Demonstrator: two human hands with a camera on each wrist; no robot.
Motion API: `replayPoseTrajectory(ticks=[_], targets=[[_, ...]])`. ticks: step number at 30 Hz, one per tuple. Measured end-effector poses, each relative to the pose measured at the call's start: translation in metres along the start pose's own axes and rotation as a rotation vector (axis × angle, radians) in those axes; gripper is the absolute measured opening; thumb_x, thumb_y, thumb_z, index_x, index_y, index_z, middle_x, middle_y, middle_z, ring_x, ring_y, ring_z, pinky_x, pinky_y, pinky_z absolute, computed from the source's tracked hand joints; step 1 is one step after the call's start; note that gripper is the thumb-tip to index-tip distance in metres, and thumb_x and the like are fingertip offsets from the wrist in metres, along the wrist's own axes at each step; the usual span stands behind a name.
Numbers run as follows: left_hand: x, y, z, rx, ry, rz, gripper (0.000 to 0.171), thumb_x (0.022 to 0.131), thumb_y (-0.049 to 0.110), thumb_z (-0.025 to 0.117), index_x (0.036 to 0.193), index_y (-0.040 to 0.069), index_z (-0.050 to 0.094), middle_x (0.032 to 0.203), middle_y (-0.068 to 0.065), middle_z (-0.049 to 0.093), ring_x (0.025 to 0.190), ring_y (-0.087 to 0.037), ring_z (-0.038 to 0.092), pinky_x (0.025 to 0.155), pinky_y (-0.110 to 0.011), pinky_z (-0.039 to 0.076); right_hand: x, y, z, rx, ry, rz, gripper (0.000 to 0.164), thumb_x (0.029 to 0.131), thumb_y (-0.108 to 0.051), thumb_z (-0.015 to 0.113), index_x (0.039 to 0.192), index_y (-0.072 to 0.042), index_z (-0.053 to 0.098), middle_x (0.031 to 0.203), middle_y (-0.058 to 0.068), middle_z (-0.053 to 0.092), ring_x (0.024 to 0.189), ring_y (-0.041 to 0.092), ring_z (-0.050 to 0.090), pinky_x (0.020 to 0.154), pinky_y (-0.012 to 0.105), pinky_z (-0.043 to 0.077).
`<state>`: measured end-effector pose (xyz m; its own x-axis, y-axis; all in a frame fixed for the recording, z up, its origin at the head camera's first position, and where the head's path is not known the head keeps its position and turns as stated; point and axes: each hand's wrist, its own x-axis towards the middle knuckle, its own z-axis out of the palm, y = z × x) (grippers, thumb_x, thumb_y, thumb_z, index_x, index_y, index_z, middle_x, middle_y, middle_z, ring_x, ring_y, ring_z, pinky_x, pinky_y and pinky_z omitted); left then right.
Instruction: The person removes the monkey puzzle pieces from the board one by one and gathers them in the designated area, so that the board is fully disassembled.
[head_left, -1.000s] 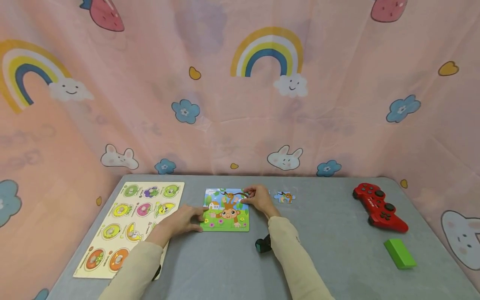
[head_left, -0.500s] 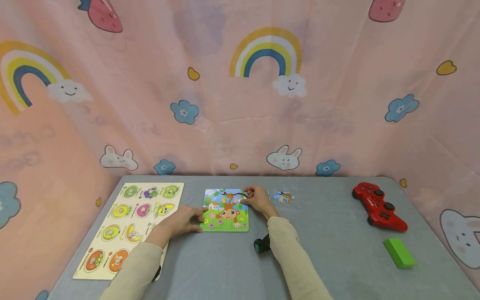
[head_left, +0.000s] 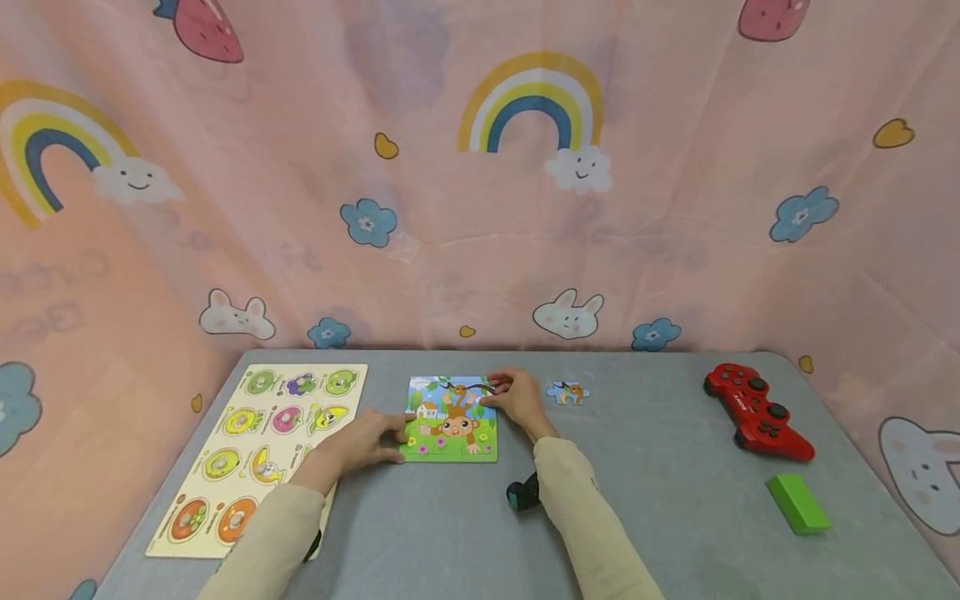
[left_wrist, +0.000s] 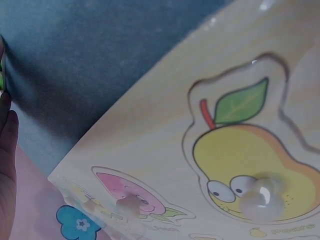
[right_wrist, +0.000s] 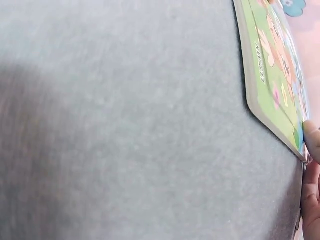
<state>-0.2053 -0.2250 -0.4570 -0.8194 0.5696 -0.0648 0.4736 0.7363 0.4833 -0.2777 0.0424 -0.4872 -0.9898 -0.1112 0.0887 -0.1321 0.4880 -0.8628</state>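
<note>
The person's left hand (head_left: 367,442) has thumb and fingers spread apart, tips touching the left edge of the puzzle (head_left: 467,446). The right hand (head_left: 522,406) bends its thumb and fingers at the upper right edge; whether they pinch anything there, I can't make out. So the puzzle lies flat between the two hands, on the grey table (head_left: 660,492).

Only the right wrist view shows its thick pale rim, rounded corner and some small lettering near that corner. The left wrist view has just a green sliver of it, but shows a pear (left_wrist: 235,150) with a clear knob (left_wrist: 262,200) and a pink peach (left_wrist: 132,192), close up.

The puzzle is bright: a monkey (head_left: 456,427) hanging head down beneath a brown branch (head_left: 472,387), a house (head_left: 427,410) and pink flowers (head_left: 440,442). Its grassy edge faces the person, its sky the curtain (head_left: 675,275). It looks nearly square, so I can't tell a long axis.

Just right of the right hand lies a loose puzzle piece (head_left: 567,393). The fruit board (head_left: 217,547) sits to the left, partly under the left sleeve (head_left: 262,542). Well over to the right are a red game controller (head_left: 757,412) and a green block (head_left: 798,504).
</note>
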Motion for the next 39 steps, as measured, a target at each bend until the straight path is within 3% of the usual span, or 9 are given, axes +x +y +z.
replayPoseTrajectory(ticks=[7,15,22,30,39], targets=[[0.001,-0.001,-0.002,-0.002,0.003,-0.001,0.016,0.079,0.017,0.078,0.089,0.012,0.066,0.133,-0.011,0.057,0.115,-0.026,0.058,0.083,-0.033,0.045,0.002,-0.001,-0.001,-0.033,-0.016,-0.008,0.032,0.071,-0.004,0.083,0.101,0.001,0.071,0.082,0.01,0.069,0.066,0.013,0.057,0.072,0.035,0.049],[0.0,0.001,-0.003,0.007,0.01,0.026,0.016,0.08,0.016,0.078,0.086,0.012,0.064,0.131,-0.013,0.058,0.113,-0.027,0.059,0.082,-0.033,0.045,0.005,0.008,0.0,0.024,-0.045,-0.081,0.027,0.071,-0.012,0.084,0.092,0.001,0.072,0.072,0.004,0.057,0.06,0.014,0.051,0.061,0.029,0.045],[0.0,0.002,-0.004,0.011,0.013,0.035,0.016,0.079,0.015,0.077,0.084,0.012,0.062,0.131,-0.014,0.059,0.111,-0.027,0.06,0.08,-0.032,0.045,0.004,-0.002,-0.001,0.009,-0.068,0.009,0.025,0.073,0.0,0.081,0.095,0.005,0.071,0.074,0.008,0.058,0.059,0.01,0.048,0.062,0.026,0.043],[0.002,0.002,-0.003,-0.007,0.006,0.029,0.016,0.08,0.015,0.077,0.084,0.012,0.062,0.131,-0.013,0.058,0.112,-0.025,0.059,0.08,-0.03,0.044,0.005,-0.002,-0.001,-0.039,-0.081,0.0,0.026,0.074,-0.001,0.08,0.097,0.005,0.071,0.076,0.009,0.059,0.06,0.009,0.046,0.059,0.023,0.041],[0.0,0.0,-0.002,0.004,0.003,0.035,0.016,0.08,0.016,0.077,0.086,0.012,0.063,0.132,-0.012,0.058,0.111,-0.025,0.06,0.081,-0.03,0.044,0.005,-0.005,-0.002,-0.019,-0.156,0.023,0.027,0.077,0.001,0.077,0.101,0.009,0.066,0.079,0.009,0.053,0.063,0.011,0.042,0.061,0.024,0.039]])
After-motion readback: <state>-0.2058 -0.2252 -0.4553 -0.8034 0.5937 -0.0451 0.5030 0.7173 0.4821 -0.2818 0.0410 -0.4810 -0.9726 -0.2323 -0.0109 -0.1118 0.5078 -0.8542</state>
